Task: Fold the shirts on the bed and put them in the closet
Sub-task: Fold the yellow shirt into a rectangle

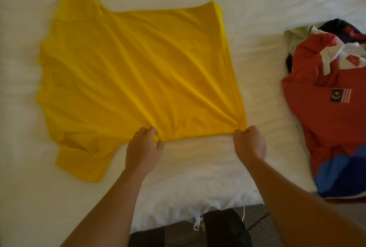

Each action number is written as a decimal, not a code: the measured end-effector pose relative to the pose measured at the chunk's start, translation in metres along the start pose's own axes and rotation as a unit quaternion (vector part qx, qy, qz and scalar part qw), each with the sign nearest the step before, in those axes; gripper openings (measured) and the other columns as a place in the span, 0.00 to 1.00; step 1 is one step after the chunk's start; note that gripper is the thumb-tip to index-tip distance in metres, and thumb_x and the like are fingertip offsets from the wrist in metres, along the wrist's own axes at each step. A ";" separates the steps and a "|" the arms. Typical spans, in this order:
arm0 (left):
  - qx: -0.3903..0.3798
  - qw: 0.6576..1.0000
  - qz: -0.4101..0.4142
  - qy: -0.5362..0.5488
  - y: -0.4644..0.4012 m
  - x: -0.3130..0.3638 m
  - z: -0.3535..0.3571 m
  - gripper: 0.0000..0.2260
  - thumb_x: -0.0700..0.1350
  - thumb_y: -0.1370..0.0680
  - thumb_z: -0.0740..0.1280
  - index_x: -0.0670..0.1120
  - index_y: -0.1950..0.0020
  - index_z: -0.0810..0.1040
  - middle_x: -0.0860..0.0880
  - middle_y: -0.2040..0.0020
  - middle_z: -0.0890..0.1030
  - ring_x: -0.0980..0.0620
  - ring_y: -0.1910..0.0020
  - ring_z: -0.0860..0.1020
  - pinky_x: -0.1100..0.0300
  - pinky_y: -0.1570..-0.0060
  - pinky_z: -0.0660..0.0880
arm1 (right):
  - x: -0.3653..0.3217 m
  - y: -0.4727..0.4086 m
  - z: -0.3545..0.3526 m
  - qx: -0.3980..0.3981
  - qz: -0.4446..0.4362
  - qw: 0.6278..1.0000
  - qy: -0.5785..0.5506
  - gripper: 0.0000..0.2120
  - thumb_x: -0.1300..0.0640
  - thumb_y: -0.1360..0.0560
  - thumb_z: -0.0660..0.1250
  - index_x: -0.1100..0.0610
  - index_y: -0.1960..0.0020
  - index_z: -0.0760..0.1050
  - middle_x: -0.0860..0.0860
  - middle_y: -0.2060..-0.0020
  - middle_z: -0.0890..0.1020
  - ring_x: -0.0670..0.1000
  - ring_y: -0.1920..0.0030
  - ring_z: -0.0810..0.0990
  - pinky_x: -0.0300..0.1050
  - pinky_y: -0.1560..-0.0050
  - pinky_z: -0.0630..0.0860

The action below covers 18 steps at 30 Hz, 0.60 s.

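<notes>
Yellow shirt (136, 72) lies flat, near edge seemingly pinched by both hands.

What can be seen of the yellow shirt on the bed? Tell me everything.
The plain yellow short-sleeved cloth shirt lies spread nearly flat on the white bed sheet, diagonal creases fanning from its near edge. One sleeve points to the far left, the other lies at the near left. The left hand and right hand each pinch that near edge. It lies apart from the red, white and blue clothes pile.
</notes>
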State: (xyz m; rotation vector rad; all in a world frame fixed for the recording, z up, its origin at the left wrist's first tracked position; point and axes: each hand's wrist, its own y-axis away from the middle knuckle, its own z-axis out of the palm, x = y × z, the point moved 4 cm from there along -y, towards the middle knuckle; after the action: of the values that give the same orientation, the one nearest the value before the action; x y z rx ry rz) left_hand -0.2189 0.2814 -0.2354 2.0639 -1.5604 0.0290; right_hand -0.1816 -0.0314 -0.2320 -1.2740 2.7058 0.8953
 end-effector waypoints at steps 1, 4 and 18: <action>0.023 1.000 -0.007 0.008 0.003 -0.017 -0.010 0.09 0.44 0.25 0.72 0.45 0.45 0.80 0.43 0.47 0.79 0.38 0.48 0.78 0.48 0.56 0.74 | -0.015 0.020 0.010 -0.001 -0.067 0.998 0.019 0.08 0.53 0.25 0.64 0.59 0.53 0.74 0.59 0.53 0.80 0.63 0.52 0.78 0.52 0.55 0.73; 0.088 0.995 -0.045 0.010 0.008 -0.075 -0.042 0.08 0.43 0.26 0.72 0.44 0.48 0.82 0.40 0.50 0.80 0.35 0.51 0.79 0.45 0.56 0.75 | -0.064 0.082 0.057 -0.073 -0.240 0.967 0.046 0.06 0.54 0.23 0.66 0.56 0.54 0.74 0.54 0.56 0.79 0.59 0.55 0.77 0.50 0.58 0.72; 0.017 0.924 -0.272 0.268 0.011 -0.274 -0.076 0.18 0.50 0.23 0.73 0.44 0.38 0.76 0.42 0.42 0.80 0.40 0.41 0.77 0.50 0.46 0.73 | -0.193 0.244 0.243 -0.203 0.050 0.941 -0.264 0.11 0.54 0.26 0.72 0.60 0.49 0.77 0.54 0.60 0.80 0.54 0.60 0.76 0.44 0.66 0.68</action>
State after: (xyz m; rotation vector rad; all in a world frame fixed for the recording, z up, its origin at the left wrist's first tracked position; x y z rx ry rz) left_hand -0.2960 0.5548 -0.2579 2.1984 -0.6432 0.3828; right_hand -0.2794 0.3495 -0.2668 -0.7705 2.2403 1.6015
